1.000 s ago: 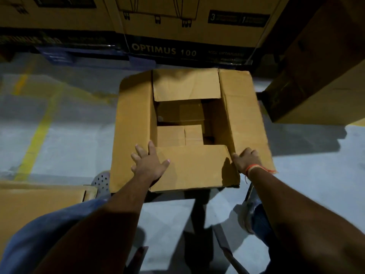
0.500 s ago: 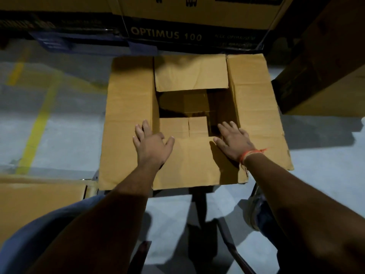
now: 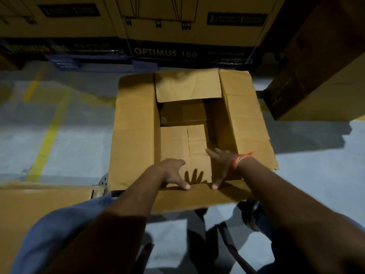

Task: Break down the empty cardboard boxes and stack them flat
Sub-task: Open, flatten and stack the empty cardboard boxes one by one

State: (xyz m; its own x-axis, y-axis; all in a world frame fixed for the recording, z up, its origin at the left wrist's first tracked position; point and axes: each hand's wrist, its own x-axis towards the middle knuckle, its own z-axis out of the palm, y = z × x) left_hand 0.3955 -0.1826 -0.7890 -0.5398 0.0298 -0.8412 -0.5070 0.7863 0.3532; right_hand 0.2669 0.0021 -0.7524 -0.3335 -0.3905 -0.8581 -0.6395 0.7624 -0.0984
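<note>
An open brown cardboard box [image 3: 134,125] stands on the floor in front of me, its left, far and right flaps spread outward. The near flap [image 3: 197,198] is folded out toward me. My left hand [image 3: 169,173] and my right hand [image 3: 222,165] reach over that flap's fold with fingers spread above the opening. Both thumbs press on the flap near the fold. An orange band circles my right wrist. Inside, pale cardboard panels [image 3: 183,141] lie at the bottom.
Flat cardboard [image 3: 39,206] lies at the lower left. Large printed cartons marked OPTIMUS 100 [image 3: 164,53] line the back, and another big carton [image 3: 325,66] stands at the right. A yellow line [image 3: 47,141] runs along the grey floor. My shoe [image 3: 252,214] is below the box.
The near flap, folded inward under my flat hands before, now lies folded out toward me. Both hands have moved back to its fold with thumbs on it.
</note>
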